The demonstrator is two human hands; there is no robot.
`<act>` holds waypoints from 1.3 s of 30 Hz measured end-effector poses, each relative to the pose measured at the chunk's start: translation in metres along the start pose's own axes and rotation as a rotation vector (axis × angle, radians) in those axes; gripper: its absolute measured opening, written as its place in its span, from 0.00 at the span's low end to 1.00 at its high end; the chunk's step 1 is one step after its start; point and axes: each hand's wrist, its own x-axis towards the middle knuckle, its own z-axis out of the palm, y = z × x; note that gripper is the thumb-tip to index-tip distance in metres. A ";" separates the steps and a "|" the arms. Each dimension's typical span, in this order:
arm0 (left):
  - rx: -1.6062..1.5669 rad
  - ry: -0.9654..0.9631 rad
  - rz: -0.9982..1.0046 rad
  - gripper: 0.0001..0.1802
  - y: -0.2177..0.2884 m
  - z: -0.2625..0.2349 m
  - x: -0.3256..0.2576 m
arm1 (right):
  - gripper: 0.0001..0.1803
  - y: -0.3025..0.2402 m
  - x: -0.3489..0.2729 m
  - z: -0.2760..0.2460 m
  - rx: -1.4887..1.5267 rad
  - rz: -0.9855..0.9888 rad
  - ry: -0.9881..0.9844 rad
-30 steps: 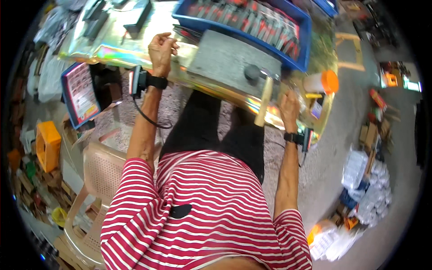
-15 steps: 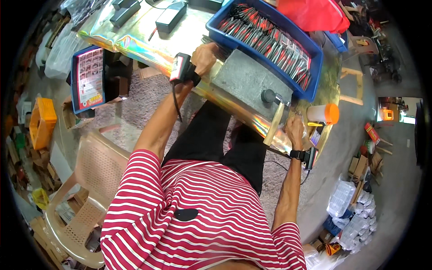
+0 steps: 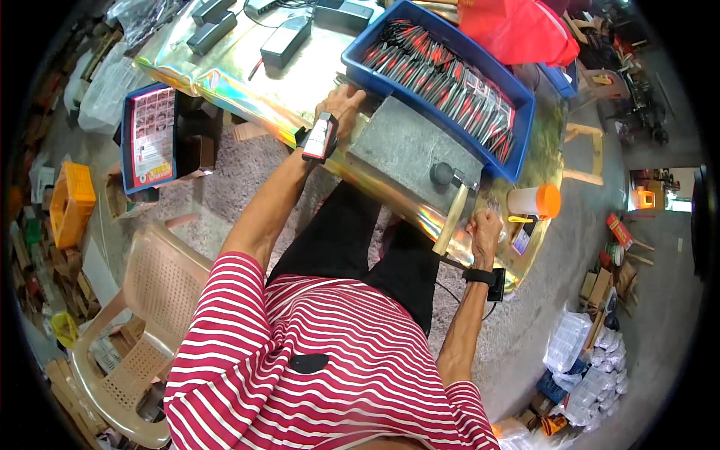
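My left hand is at the left end of a grey stone slab, over the shiny table covering. Its fingers are curled, and whatever lies under them is hidden. My right hand is closed near the table's right front edge, beside a hammer. What it holds, if anything, does not show. The hammer's dark round head rests on the slab, with its pale handle pointing toward me. A white jar with an orange lid stands just beyond my right hand, close to some clear plastic.
Behind the slab, a blue bin holds many thin black-and-red pieces. Black power adapters lie at the back left; red cloth is at the back right. A beige plastic chair and a yellow crate stand left.
My right hand has drawn back a little toward me, and its wrist has turned. My left hand has shifted slightly left, its wrist rolling so the strapped device faces up.
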 end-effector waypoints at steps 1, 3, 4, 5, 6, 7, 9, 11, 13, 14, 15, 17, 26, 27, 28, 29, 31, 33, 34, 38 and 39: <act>-0.038 -0.001 -0.055 0.17 0.002 -0.002 0.000 | 0.03 0.002 0.000 -0.001 0.054 0.012 0.017; -0.038 -0.037 -0.098 0.19 0.002 -0.005 0.004 | 0.03 0.004 0.000 -0.001 0.071 0.001 0.009; -0.039 -0.034 -0.097 0.19 0.002 -0.005 0.006 | 0.06 0.004 0.000 -0.001 0.086 -0.007 -0.001; -0.021 -0.070 -0.108 0.19 0.003 -0.005 0.007 | 0.09 0.005 0.000 -0.001 0.088 0.018 0.037; -0.006 -0.102 -0.120 0.18 0.003 -0.005 0.009 | 0.09 0.005 0.001 -0.001 0.086 0.013 0.035; -0.009 -0.096 -0.121 0.18 0.002 -0.005 0.010 | 0.09 0.005 0.001 -0.001 0.092 0.014 0.032; 0.009 -0.095 -0.113 0.18 0.000 -0.002 0.011 | 0.09 0.005 -0.001 0.001 0.117 0.007 0.021; 0.001 -0.082 -0.122 0.17 -0.001 0.003 0.010 | 0.09 0.006 -0.001 0.000 0.095 -0.003 0.016; -0.009 -0.069 -0.132 0.16 -0.001 0.005 0.010 | 0.09 0.006 -0.001 0.001 0.071 -0.013 0.013; -0.010 -0.043 -0.121 0.15 -0.002 0.006 0.010 | 0.08 0.007 -0.001 0.002 0.085 -0.022 0.015; -0.009 -0.018 -0.109 0.14 -0.003 0.005 0.009 | 0.08 0.007 -0.002 0.002 0.099 -0.030 0.017; -0.015 -0.037 -0.105 0.14 -0.002 0.004 0.011 | 0.07 0.009 -0.001 0.001 0.093 -0.024 0.021; -0.098 -0.130 -0.081 0.09 -0.006 -0.007 0.013 | 0.07 0.009 -0.004 0.003 0.086 -0.046 0.025; -0.085 -0.122 -0.083 0.09 -0.006 -0.004 0.010 | 0.07 0.009 -0.005 0.003 0.087 -0.058 0.027; -0.073 -0.113 -0.086 0.09 -0.007 -0.001 0.009 | 0.07 0.010 -0.004 0.003 0.085 -0.058 0.025; -0.073 -0.113 -0.089 0.09 -0.007 0.001 0.007 | 0.07 0.010 -0.004 0.003 0.074 -0.061 0.025; -0.102 -0.020 -0.059 0.10 -0.004 0.002 0.004 | 0.08 0.010 -0.005 0.002 0.060 -0.060 0.027; -0.078 -0.019 -0.066 0.11 -0.002 0.004 0.000 | 0.07 0.010 -0.006 0.003 0.110 -0.057 0.037; -0.052 -0.016 -0.071 0.13 -0.001 0.004 -0.001 | 0.07 0.010 -0.006 0.003 0.110 -0.055 0.038; -0.026 -0.029 -0.019 0.14 -0.008 0.003 -0.006 | 0.07 0.011 -0.006 0.004 0.081 -0.073 0.044; -0.082 -0.043 0.003 0.13 -0.010 0.003 -0.006 | 0.07 0.011 -0.006 0.004 0.073 -0.075 0.046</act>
